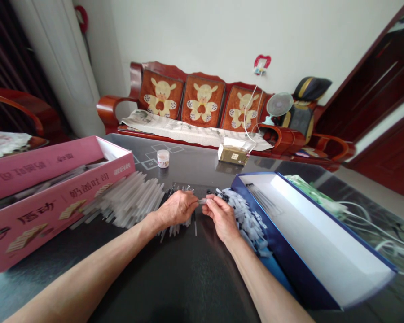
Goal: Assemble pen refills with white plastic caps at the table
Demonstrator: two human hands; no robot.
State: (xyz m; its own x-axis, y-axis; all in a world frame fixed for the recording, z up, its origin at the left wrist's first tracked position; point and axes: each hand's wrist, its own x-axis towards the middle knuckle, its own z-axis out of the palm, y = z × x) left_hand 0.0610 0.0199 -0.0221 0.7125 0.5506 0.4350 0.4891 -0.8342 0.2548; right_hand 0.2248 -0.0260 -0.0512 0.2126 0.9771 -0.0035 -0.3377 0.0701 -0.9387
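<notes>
My left hand and my right hand meet over the dark table, fingertips almost touching. Between them is a small whitish translucent piece, pinched from both sides. Long translucent tubes lie in a heap left of my left hand. Thin dark-tipped sticks lie partly hidden under that hand. Beside my right hand is a pile of small white translucent pieces, with a few black bits at its far end.
A pink box with long items stands left. A blue box with a white inside holds thin sticks at right. Beyond are a small jar, a tissue box, a green packet and white cables. A sofa stands behind.
</notes>
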